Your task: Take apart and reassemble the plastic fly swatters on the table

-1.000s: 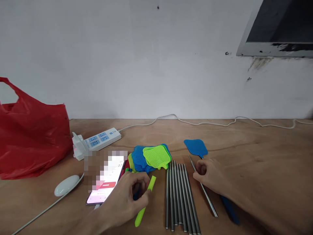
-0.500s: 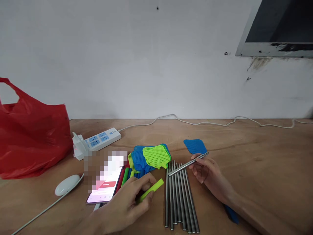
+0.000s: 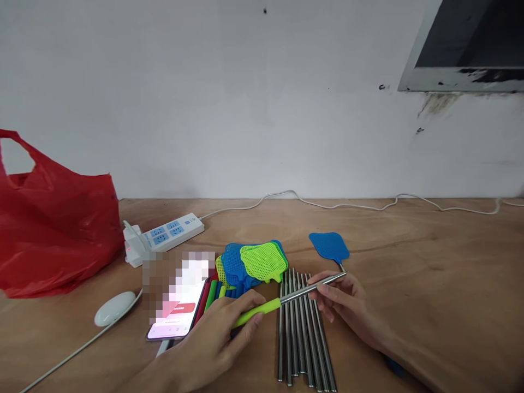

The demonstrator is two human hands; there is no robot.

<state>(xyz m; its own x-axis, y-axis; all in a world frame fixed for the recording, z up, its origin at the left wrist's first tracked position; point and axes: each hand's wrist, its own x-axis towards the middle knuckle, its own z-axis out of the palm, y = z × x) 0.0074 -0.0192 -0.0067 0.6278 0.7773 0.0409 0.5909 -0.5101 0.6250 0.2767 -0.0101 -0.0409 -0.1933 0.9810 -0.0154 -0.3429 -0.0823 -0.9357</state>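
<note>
My left hand is closed around a lime-green handle grip, its end pointing right. A steel rod is pinched in my right hand, and its left end meets the grip's end; whether it sits inside I cannot tell. Under both lies a row of several loose steel rods. Behind them are stacked fly swatter heads, a lime-green one on top and a blue one beside it. A blue fly swatter with a metal shaft runs under my right hand, partly hidden.
Coloured handle grips lie beside a lit phone. At the left are a red plastic bag, a white power strip and a white mouse-shaped object. A white cable runs along the wall.
My right hand has brought the rod down and its left end against the lime-green grip. The two now line up. My left hand has barely moved.
</note>
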